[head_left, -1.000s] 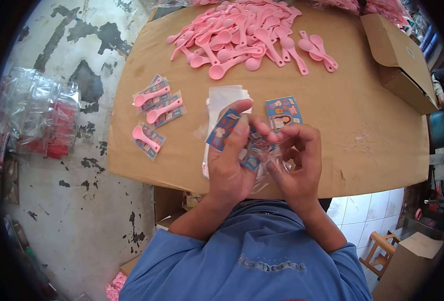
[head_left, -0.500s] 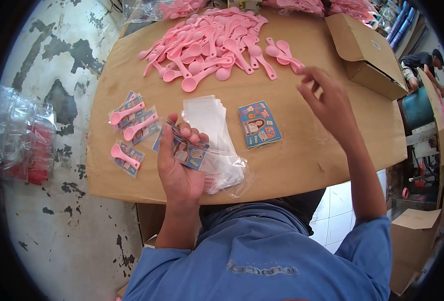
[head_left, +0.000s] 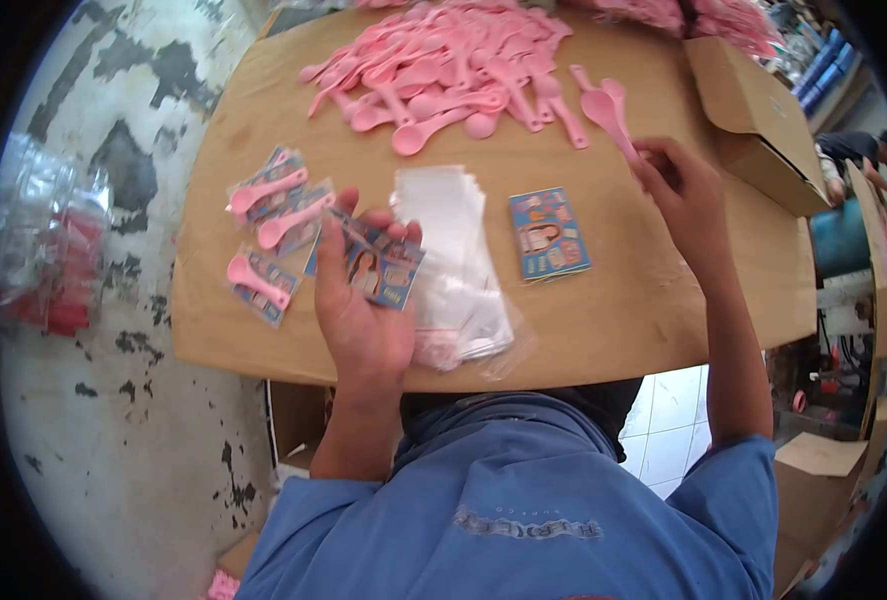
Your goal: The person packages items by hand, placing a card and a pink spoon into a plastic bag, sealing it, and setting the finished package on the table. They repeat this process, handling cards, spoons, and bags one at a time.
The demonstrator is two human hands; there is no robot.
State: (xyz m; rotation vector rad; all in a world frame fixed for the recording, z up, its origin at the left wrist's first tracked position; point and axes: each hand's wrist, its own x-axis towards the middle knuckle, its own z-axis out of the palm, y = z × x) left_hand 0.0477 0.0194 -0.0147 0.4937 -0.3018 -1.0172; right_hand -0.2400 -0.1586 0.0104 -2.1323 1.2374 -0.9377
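Pink spoon [head_left: 603,112] is pinched by its handle in the right hand [head_left: 685,195], bowl end up and away from the person, above the far right part of the cardboard-covered table [head_left: 653,320]. The left hand [head_left: 361,305] holds a printed card in a clear sleeve [head_left: 378,268], thumb on one edge and fingers curled over the other; the card shows a figure and small coloured panels, but its writing is too small to read. Just beside that hand lies a stack of empty clear sleeves [head_left: 453,250], fanned toward the table's near edge. To the right of the stack a small pile of printed cards [head_left: 548,233] lies flat, face up, with the same unreadable print. To the left of the left hand, three finished packs [head_left: 268,235] lie apart from one another, each a sleeve with a card and a pink spoon inside. At the far side of the table a loose heap of pink spoons [head_left: 443,70] is spread out. An open cardboard box [head_left: 753,110] stands at the right corner; its contents are not visible. On the floor to the left lies a bundle of clear plastic bags [head_left: 43,245] with red items inside. The person's blue shirt carries chest lettering [head_left: 528,525], not legible from this angle.
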